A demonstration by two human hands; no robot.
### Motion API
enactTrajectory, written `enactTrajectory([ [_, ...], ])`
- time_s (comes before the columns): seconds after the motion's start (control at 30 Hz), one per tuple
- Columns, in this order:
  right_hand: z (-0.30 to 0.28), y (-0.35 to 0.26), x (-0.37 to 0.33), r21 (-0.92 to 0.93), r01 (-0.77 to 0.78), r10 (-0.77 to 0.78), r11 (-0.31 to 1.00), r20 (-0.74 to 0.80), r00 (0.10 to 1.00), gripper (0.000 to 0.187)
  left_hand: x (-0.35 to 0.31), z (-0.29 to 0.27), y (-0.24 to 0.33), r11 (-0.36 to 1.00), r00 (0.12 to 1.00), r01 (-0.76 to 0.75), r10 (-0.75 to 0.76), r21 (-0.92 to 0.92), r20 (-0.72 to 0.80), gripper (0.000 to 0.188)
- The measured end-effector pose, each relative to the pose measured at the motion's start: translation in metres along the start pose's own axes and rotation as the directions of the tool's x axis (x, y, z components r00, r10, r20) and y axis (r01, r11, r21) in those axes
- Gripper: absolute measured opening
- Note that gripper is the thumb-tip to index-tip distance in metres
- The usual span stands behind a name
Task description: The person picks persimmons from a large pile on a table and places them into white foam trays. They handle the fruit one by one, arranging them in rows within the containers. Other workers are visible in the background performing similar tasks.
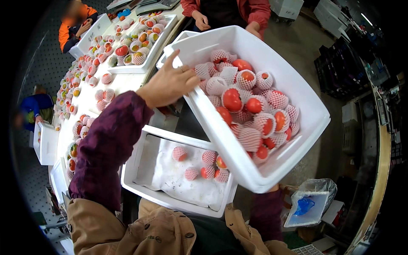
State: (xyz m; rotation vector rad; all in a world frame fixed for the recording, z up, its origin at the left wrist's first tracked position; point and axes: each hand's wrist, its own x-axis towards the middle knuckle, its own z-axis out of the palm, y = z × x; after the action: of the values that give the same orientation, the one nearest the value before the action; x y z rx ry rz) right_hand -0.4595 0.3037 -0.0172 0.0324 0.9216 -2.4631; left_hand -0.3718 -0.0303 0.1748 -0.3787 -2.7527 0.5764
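A large white plastic bin (293,80), tilted in front of me, holds many red tomatoes (232,100), most of them in white or pink foam net sleeves. My left hand (170,80) grips its left rim, the index finger extended along the edge. Under the bin's near right corner is my right hand (273,188); it supports the bin from below, its fingers hidden by the wall. Below and to the left sits a second white bin (136,170), lined with a white sheet, with several sleeved tomatoes (179,153) in it, partly covered by the tilted bin.
At left, a long white table (127,83) carries many sleeved tomatoes and a full white tray (148,68). A person in red (255,12) stands beyond the bin; two others work along the table's far side. Dark crates (342,63) and a blue plastic bag (304,205) are at right.
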Motion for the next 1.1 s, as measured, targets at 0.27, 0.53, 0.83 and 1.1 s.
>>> enactTrajectory([
  [0.27,0.019,0.047,-0.099,-0.026,-0.266,0.251,0.964,-0.248,0.936,0.037,-0.025,0.023,-0.025,0.994,0.997,0.001,-0.01,0.106,0.08,0.019],
  [0.53,0.022,0.049,-0.126,-0.741,-0.202,0.254,0.641,-0.043,0.966,0.03,-0.056,0.017,0.031,0.966,0.965,0.257,-0.258,-0.037,-0.048,0.042],
  [0.83,0.0,0.109,-0.188,-0.988,0.144,0.202,0.059,0.154,0.967,0.03,-0.219,-0.014,0.163,0.559,0.831,0.382,-0.557,-0.736,0.009,0.021],
  [1.1,0.063,0.18,-0.126,-0.639,0.639,0.311,-0.427,0.56,0.768,0.046,-0.353,0.043,0.242,0.485,0.645,0.537,-0.763,-0.69,-0.034,0.009],
])
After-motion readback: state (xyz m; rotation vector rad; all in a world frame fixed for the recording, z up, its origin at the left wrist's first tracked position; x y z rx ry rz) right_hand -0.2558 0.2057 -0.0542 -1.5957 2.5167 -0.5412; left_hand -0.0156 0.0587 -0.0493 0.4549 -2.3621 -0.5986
